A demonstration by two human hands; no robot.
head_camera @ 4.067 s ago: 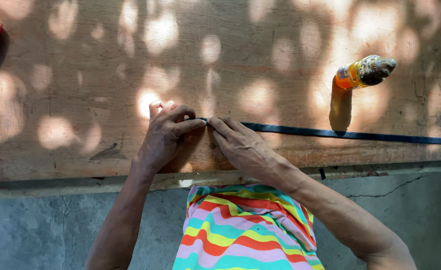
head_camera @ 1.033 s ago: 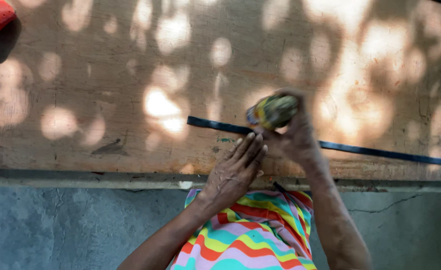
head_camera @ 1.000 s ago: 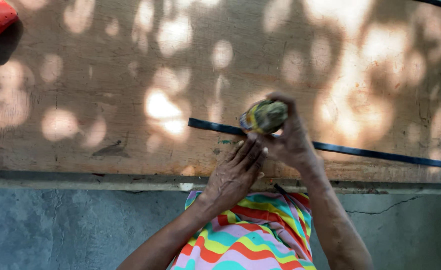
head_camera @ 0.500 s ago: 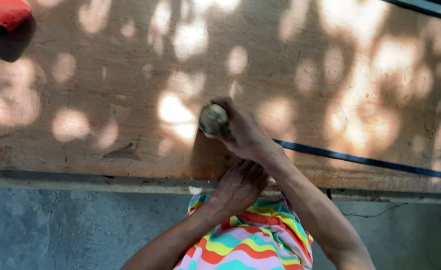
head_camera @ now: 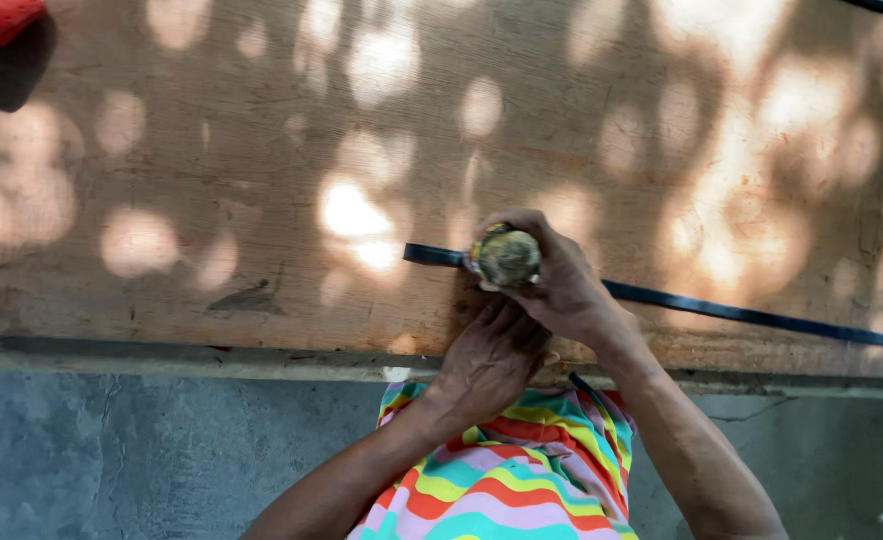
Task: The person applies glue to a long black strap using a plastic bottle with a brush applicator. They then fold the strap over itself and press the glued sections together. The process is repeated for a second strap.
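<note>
Bare board [head_camera: 211, 200] left of hands; strap [head_camera: 741, 312] (thin, dark) crosses right.

Both forearms bare, reaching up and forward from below; right hand [head_camera: 551, 285] highest, fingers curled shut, wrist bent slightly leftward; left hand [head_camera: 486, 360] just beneath, touching the right, palm down, fingers pointing up; forearms converging at the hands.

Sun-dappled plywood board [head_camera: 211, 150] above grey concrete floor [head_camera: 141, 450]
</note>
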